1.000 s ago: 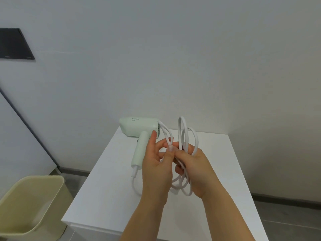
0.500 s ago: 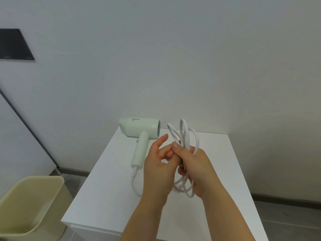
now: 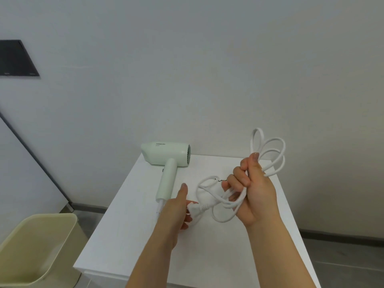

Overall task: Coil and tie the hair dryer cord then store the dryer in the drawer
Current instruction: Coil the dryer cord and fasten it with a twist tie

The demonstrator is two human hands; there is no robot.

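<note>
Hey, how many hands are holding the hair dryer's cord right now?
2. The right hand grips the coiled loops of the cord above the table. The left hand holds the cord's plug end, just below the hair dryer handle.

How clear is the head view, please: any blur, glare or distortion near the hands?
Head view: soft, even light, no glare, shadows faint; the cord looks slightly smeared near the left hand, the right hand and dryer sharper; wide-angle stretch splays the table edges.

One dryer [image 3: 166,154], one bin [image 3: 41,235], perhaps four loops [image 3: 272,139]
</note>
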